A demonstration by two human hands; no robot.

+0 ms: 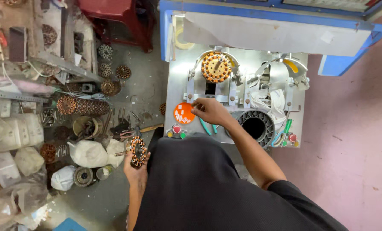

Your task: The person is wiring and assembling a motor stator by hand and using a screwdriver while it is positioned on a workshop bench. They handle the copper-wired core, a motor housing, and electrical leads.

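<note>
My left hand (135, 170) holds a round stator wound with copper coils (137, 150) down at my left side, over the floor. My right hand (210, 111) reaches onto the metal machine table (180, 72), its fingertips at the edge of an orange lid (183, 113) holding small white pieces. Another copper-wound stator (216, 67) sits mounted in the fixture at the back of the table. Green-handled pliers (209, 127) lie just under my right wrist.
A ribbed grey ring (258, 125) and white cloth (271, 100) lie right of my hand, with scissors (282, 136) and coloured push buttons (176, 131) at the front edge. The floor at left is cluttered with stators (81, 105), white bags (88, 153) and tools. A red stool (116, 13) stands behind.
</note>
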